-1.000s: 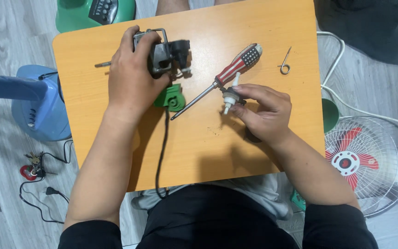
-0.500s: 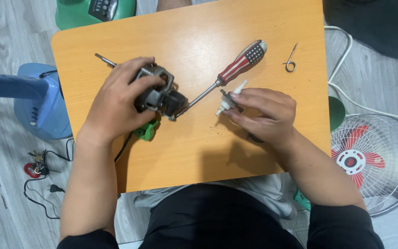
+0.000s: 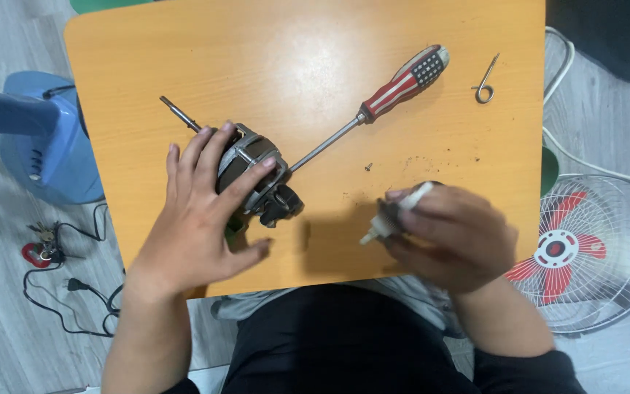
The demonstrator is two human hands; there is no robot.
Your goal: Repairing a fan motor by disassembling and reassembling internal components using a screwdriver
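My left hand [image 3: 198, 219] lies over a small fan motor [image 3: 257, 171] on the orange table [image 3: 293, 66], fingers spread across its metal housing. The motor's thin shaft [image 3: 178, 112] points up and left. My right hand [image 3: 450, 233] is raised just above the table's near edge, blurred, and pinches a small whitish part [image 3: 380, 225] with a ribbed end. A screwdriver [image 3: 373, 106] with a red, white and dark striped handle lies diagonally between the two hands, its tip close to the motor.
A bent metal pin [image 3: 484, 84] lies near the table's far right corner, a tiny screw [image 3: 367, 167] and dark crumbs mid-table. A blue fan base [image 3: 34, 138] stands on the floor left, keys and a cable [image 3: 52, 255] below it, a fan grille with red blades [image 3: 592, 248] right.
My left hand has laid the motor down on the table and now rests on top of it. My right hand has drawn toward the near edge with the small part.
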